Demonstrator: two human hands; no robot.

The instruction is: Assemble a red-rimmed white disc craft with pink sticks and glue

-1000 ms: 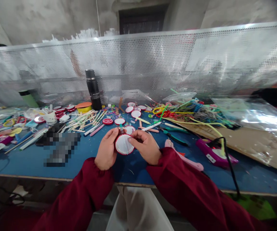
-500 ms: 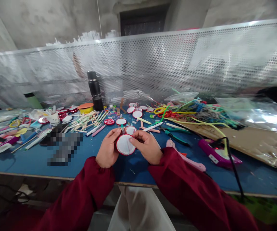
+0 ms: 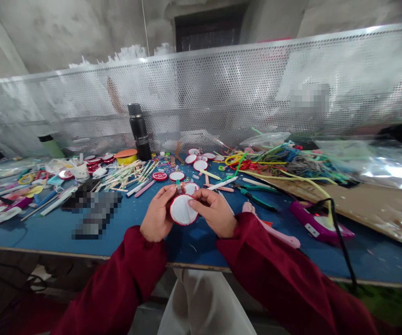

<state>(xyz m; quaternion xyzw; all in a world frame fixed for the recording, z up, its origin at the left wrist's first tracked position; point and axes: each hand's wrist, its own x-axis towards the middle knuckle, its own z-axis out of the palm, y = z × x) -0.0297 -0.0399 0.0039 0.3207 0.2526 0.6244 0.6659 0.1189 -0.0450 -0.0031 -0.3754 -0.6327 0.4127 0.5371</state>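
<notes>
Between my two hands is a round white disc with a red rim (image 3: pixel 183 210), its white face turned toward me, above the front of the blue table. My left hand (image 3: pixel 157 214) is closed on its left edge, with thumb and index finger near a small greenish-grey piece (image 3: pixel 178 186) at the top. On the right edge, my right hand (image 3: pixel 218 213) pinches the disc, thumb lying on the white face. The fingers behind the disc are hidden. Just beyond my hands lie another white disc (image 3: pixel 190 188), a red-rimmed white disc (image 3: pixel 177 176) and a red disc with white print (image 3: pixel 159 176).
A black bottle (image 3: pixel 140 132) stands by the perforated metal screen (image 3: pixel 222 93). To the right lie green-handled pliers (image 3: pixel 257 199), a pink tool (image 3: pixel 278 232), a purple corded device (image 3: pixel 319 223) and tangled coloured cords (image 3: pixel 291 160). Thin sticks (image 3: pixel 133 174) and a pixelated dark object (image 3: pixel 98 216) lie left.
The view has shifted very slightly. Both hands keep the same hold on the disc, with hardly any visible movement.
</notes>
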